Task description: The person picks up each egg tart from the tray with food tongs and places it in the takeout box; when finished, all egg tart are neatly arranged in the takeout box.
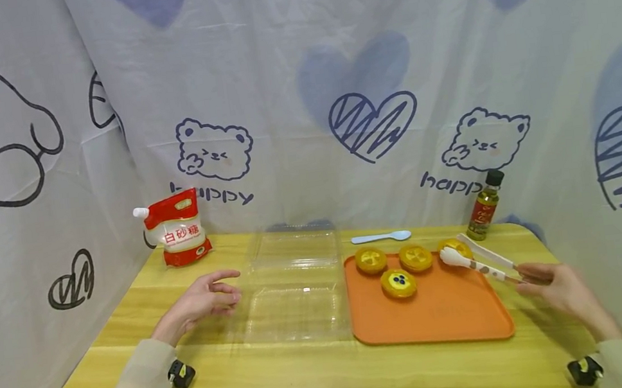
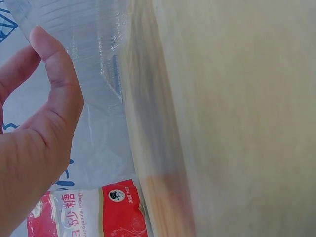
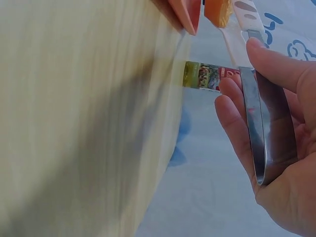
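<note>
My right hand (image 1: 570, 293) holds metal tongs (image 3: 253, 118) with white, brown-spotted ends, thumb on one arm and fingers along the other. The tips of the tongs reach over the back right of an orange tray (image 1: 434, 324), one on each side of an egg tart (image 1: 452, 244). Two more plain tarts (image 1: 371, 260) sit along the tray's back, and a tart topped with dark berries (image 1: 399, 284) lies in front of them. My left hand (image 1: 203, 303) hovers with loosely bent fingers beside a clear plastic clamshell box (image 1: 293, 316), which lies unfolded left of the tray.
At the back left stands a red and white sugar bag (image 1: 182, 229) with a spout. A pale spoon (image 1: 380, 237) lies behind the tray. Near the back right corner is a dark-capped oil bottle (image 1: 483, 208). Printed curtains hang around the wooden table (image 1: 288, 384).
</note>
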Demonstrator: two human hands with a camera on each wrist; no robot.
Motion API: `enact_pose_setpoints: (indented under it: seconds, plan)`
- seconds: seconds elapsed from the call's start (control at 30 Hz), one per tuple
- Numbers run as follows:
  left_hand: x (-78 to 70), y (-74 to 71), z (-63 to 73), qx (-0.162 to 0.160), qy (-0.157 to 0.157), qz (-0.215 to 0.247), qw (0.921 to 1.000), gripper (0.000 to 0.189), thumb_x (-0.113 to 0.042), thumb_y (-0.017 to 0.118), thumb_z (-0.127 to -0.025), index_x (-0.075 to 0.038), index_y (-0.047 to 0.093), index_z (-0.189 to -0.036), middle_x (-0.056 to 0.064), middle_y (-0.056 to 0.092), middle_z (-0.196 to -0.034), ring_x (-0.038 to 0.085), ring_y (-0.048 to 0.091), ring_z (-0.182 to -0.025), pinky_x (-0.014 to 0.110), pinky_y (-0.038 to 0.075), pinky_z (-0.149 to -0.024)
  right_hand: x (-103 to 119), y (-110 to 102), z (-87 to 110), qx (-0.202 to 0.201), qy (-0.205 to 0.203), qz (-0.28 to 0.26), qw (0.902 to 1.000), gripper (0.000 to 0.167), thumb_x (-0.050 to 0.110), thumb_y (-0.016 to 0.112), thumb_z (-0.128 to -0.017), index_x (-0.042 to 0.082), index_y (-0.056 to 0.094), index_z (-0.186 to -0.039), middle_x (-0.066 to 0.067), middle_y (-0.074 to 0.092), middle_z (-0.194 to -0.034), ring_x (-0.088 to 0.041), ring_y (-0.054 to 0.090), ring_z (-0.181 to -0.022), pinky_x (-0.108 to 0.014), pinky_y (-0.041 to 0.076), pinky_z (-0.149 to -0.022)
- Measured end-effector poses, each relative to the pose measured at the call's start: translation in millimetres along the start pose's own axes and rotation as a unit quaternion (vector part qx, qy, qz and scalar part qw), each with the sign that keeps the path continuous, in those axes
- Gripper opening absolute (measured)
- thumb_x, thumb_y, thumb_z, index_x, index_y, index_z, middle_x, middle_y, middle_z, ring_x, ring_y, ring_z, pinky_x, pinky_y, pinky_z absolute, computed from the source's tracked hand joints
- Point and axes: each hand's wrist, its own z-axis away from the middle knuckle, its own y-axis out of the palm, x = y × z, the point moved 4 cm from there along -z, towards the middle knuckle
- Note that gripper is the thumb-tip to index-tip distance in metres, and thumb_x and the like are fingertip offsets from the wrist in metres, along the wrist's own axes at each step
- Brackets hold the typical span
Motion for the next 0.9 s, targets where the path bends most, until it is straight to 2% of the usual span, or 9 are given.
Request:
enact_pose_setpoints:
  seconds: [0.07, 0.2, 0.23, 0.43, 0.53, 0.6, 0.67, 0.8, 0.9]
  plan:
    - [0.1, -0.1, 0.3, 0.000, -0.003, 0.005, 1.0000, 0.067, -0.003, 0.064, -0.092, 0.001, 0.031, -0.149, 0.021, 0.061, -0.111, 0.024, 0.065, -0.090, 0.039, 0.061, -0.082, 2, -1, 0.6, 0.000, 0.006, 0.003, 1.0000, 0.057, 0.027, 0.074, -0.088, -0.009, 0.058, -0.129, -0.025, 0.062, -0.125, 0.013, 0.060, -0.088, -0.008, 0.053, -0.071]
    - [-0.3, 0.6, 1.0, 0.010, -0.004, 0.013, 0.9999, 0.066, 0.000, 0.060, -0.093, 0.001, 0.028, -0.151, 0.024, 0.059, -0.113, 0.025, 0.064, -0.090, 0.039, 0.061, -0.083, 9, -4, 0.5, 0.004, 0.018, 0.018, 0.9997, 0.063, 0.039, 0.072, -0.088, -0.004, 0.059, -0.131, -0.021, 0.063, -0.126, -0.007, 0.066, -0.101, -0.006, 0.051, -0.071]
    - [-0.4, 0.7, 1.0, 0.012, -0.004, 0.017, 0.9998, 0.066, 0.001, 0.060, -0.093, 0.000, 0.028, -0.151, 0.024, 0.059, -0.113, 0.024, 0.064, -0.090, 0.039, 0.061, -0.083, 10, -5, 0.3, 0.007, 0.020, 0.017, 0.9996, 0.063, 0.040, 0.071, -0.088, -0.004, 0.058, -0.132, -0.021, 0.063, -0.127, -0.007, 0.066, -0.101, -0.006, 0.051, -0.071]
    - [0.5, -0.7, 0.4, 0.023, -0.001, 0.033, 0.9992, 0.066, 0.002, 0.059, -0.093, -0.001, 0.028, -0.151, 0.019, 0.060, -0.108, 0.022, 0.063, -0.089, 0.036, 0.061, -0.080, 20, -5, -1.3, 0.003, 0.022, 0.020, 0.9996, 0.063, 0.043, 0.070, -0.089, -0.001, 0.058, -0.133, -0.019, 0.062, -0.128, 0.015, 0.053, -0.092, -0.006, 0.050, -0.071]
    - [1.1, -1.0, -0.6, 0.025, 0.001, 0.034, 0.9991, 0.065, 0.002, 0.059, -0.092, 0.000, 0.031, -0.150, 0.017, 0.060, -0.107, 0.021, 0.063, -0.088, 0.034, 0.061, -0.080, 25, -6, -1.9, -0.002, 0.020, 0.023, 0.9995, 0.064, 0.044, 0.069, -0.089, 0.000, 0.058, -0.134, -0.018, 0.062, -0.129, -0.005, 0.065, -0.101, -0.008, 0.052, -0.071]
    - [1.6, -1.3, -0.7, 0.025, 0.001, 0.035, 0.9991, 0.064, 0.002, 0.059, -0.092, 0.000, 0.031, -0.150, 0.016, 0.060, -0.107, 0.021, 0.063, -0.088, 0.034, 0.061, -0.080, 29, -6, -2.4, -0.003, 0.018, 0.022, 0.9996, 0.064, 0.045, 0.069, -0.089, 0.001, 0.058, -0.134, -0.018, 0.062, -0.129, -0.024, 0.066, -0.110, -0.010, 0.053, -0.071]
    - [1.5, -1.4, -0.3, 0.025, 0.002, 0.036, 0.9990, 0.065, 0.002, 0.060, -0.092, 0.001, 0.031, -0.150, 0.015, 0.060, -0.107, 0.021, 0.063, -0.088, 0.034, 0.061, -0.080, 33, -5, -3.0, -0.001, 0.015, 0.015, 0.9998, 0.064, 0.044, 0.069, -0.089, 0.002, 0.057, -0.135, -0.018, 0.062, -0.130, -0.031, 0.063, -0.115, -0.011, 0.054, -0.072]
    - [0.0, -0.9, 0.4, 0.025, 0.002, 0.038, 0.9990, 0.067, 0.002, 0.061, -0.091, 0.003, 0.030, -0.150, 0.014, 0.060, -0.106, 0.021, 0.064, -0.088, 0.035, 0.061, -0.080, 40, -3, -3.3, 0.008, 0.010, -0.012, 0.9998, 0.062, 0.042, 0.069, -0.089, 0.003, 0.057, -0.136, -0.018, 0.061, -0.132, 0.004, 0.061, -0.101, -0.010, 0.054, -0.075]
    - [-1.1, -0.8, -0.1, 0.024, 0.003, 0.038, 0.9990, 0.068, 0.003, 0.062, -0.090, 0.003, 0.030, -0.150, 0.014, 0.060, -0.106, 0.021, 0.064, -0.089, 0.036, 0.061, -0.081, 48, -1, -2.8, 0.010, 0.001, -0.026, 0.9996, 0.059, 0.039, 0.069, -0.091, 0.003, 0.056, -0.137, -0.018, 0.059, -0.133, -0.002, 0.064, -0.105, -0.008, 0.052, -0.077]
